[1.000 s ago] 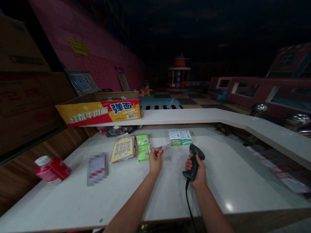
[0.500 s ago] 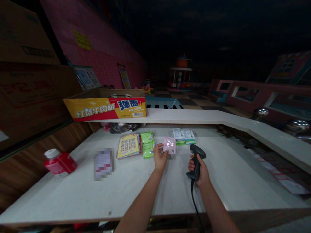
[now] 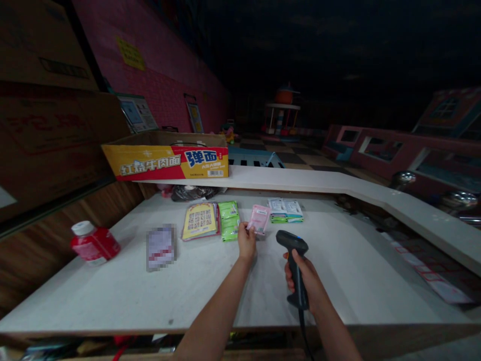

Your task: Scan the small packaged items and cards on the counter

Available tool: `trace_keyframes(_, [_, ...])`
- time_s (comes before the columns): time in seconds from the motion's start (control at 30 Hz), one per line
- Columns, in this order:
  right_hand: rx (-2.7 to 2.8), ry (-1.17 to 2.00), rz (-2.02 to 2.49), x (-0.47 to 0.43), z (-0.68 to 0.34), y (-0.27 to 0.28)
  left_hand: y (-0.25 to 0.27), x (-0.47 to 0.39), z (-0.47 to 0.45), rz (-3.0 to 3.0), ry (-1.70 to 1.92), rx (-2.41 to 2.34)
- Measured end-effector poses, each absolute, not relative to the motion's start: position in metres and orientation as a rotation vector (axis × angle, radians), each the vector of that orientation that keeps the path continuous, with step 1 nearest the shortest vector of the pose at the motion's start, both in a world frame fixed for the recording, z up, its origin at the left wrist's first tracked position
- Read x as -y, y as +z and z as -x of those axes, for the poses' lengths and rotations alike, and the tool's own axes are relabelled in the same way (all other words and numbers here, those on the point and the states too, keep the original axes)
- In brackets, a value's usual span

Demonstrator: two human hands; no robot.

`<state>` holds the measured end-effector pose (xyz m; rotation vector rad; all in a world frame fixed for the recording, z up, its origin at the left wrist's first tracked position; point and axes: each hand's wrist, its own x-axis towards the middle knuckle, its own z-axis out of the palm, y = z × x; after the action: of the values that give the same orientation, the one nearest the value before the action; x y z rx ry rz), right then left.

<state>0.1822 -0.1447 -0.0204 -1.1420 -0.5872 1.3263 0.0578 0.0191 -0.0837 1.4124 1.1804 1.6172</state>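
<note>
My left hand [image 3: 247,241] pinches the lower left corner of a pink packet [image 3: 259,218], tilted over the white counter with a barcode label at its top. My right hand [image 3: 306,280] is wrapped round the grip of a black barcode scanner [image 3: 296,268]; its head points left, toward the packet, and its cable hangs down past the counter's front edge. Just left of the packet lie green packets [image 3: 229,220], beside a stack with a yellow printed sheet [image 3: 200,221] on top. Behind and to the right are white-and-green packets [image 3: 285,209].
A red bottle with a white cap [image 3: 95,243] and a blurred-out card [image 3: 161,247] are on the counter's left. A noodle carton [image 3: 165,159] sits on the raised white ledge [image 3: 293,178] along the back. Cardboard boxes [image 3: 56,130] are stacked at far left.
The pink packet has turned, and a barcode label now shows on it. My right hand has brought the scanner left and nearer to me, its head now angled toward the packet.
</note>
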Motion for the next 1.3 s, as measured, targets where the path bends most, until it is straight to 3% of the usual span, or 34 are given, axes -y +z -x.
trace_keyframes(0.53, [0.563, 1.314, 1.138, 0.142, -0.182, -0.016, -0.081, -0.017, -0.057, -1.469, 1.616, -1.205])
trace_keyframes(0.87, [0.317, 1.476, 0.714, 0.096, -0.218, -0.048, -0.073, -0.007, -0.058, -1.726, 1.559, -1.254])
trace_keyframes(1.1, [0.197, 1.528, 0.586, 0.094, -0.224, -0.062, -0.071, -0.002, -0.063, -1.335, 1.530, -1.065])
trace_keyframes(1.3, [0.186, 1.532, 0.549, 0.092, -0.226, -0.064, -0.064, 0.001, -0.043, -0.909, 1.758, -1.000])
